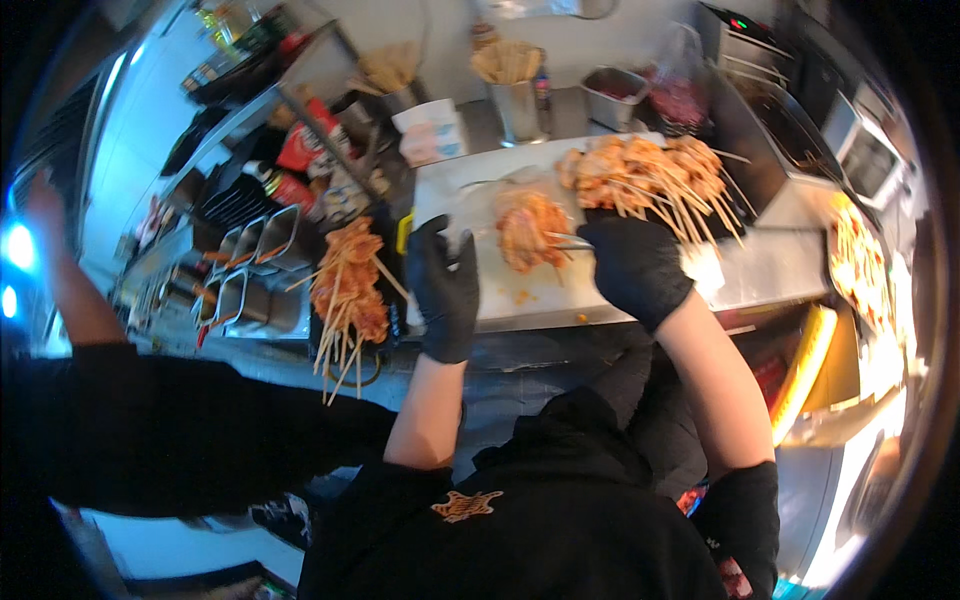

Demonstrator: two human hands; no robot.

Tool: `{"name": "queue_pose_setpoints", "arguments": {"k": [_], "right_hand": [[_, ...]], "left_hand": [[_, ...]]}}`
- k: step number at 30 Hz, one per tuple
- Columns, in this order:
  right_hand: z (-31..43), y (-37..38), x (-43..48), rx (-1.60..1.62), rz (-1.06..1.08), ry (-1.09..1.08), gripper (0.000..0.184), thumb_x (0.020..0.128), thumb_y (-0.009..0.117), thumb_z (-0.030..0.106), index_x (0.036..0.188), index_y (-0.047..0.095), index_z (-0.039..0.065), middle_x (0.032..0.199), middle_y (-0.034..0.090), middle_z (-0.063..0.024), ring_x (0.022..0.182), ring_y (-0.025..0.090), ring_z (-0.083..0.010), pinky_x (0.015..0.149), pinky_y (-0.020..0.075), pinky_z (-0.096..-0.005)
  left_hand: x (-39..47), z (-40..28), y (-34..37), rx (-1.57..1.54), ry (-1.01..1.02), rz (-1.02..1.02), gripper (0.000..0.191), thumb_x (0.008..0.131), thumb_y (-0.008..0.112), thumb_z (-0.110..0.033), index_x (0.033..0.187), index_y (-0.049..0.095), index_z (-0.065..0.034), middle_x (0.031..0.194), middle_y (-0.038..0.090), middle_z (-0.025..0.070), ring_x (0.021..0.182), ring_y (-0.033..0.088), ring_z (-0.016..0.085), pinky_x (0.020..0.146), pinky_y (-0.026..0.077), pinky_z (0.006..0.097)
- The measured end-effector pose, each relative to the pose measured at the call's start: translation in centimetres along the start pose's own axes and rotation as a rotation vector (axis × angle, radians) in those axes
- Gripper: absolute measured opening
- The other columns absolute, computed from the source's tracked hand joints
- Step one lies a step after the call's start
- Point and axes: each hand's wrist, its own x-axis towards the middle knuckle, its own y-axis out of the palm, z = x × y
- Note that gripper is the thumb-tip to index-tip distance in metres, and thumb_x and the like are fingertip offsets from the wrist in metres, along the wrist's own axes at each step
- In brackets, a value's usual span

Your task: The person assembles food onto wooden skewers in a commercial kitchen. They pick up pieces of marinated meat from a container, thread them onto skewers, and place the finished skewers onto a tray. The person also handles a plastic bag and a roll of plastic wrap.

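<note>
My right hand (pixel 637 262), in a black glove, is closed around a slim metal utensil (pixel 568 241). Its tip touches the side of a piece of raw marinated meat (pixel 529 225) on the white cutting board (pixel 450 191); blur hides what kind of utensil it is. My left hand (pixel 444 289), also gloved, hangs over the board's left front edge with thumb and fingers apart and nothing between them. Behind my right hand a pile of skewered meat (pixel 637 172) covers the board's far right, its wooden sticks pointing towards me. More meat skewers (pixel 351 285) lie left of my left hand.
Metal containers of wooden sticks (pixel 514 90) stand along the wall. At the back right are a small steel pan (pixel 615 97) and a deep steel trough (pixel 784 127). Steel bins (pixel 281 236) line the left. Another person's arm (pixel 82 292) reaches in at far left.
</note>
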Motion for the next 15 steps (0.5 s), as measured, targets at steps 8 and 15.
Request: {"name": "queue_pose_setpoints", "arguments": {"k": [8,15], "right_hand": [[-2.6,-1.0,-2.2,0.167,0.070,0.111,0.037,0.084,0.062,0.012,0.120,0.068,0.006,0.093,0.070,-0.0224,0.084,0.069,-0.0358,0.079,0.0538,-0.0418],[-4.3,0.5,-3.7,0.763,0.356,0.427,0.033,0.090,0.064,0.014,0.118,0.066,-0.002,0.077,0.068,-0.0125,0.072,0.065,-0.0178,0.072,0.0521,-0.0324]], "left_hand": [[-0.6,0.2,-2.6,0.046,0.001,0.168,0.054,0.072,0.055,0.013,0.124,0.057,-0.0031,0.101,0.054,0.0143,0.091,0.057,0.027,0.073,0.049,0.0347],[-1.5,-1.0,-5.1,0.196,-0.058,0.467,0.057,0.077,0.059,0.008,0.133,0.051,-0.0029,0.107,0.058,0.0189,0.097,0.060,0.030,0.079,0.052,0.0374]]}}
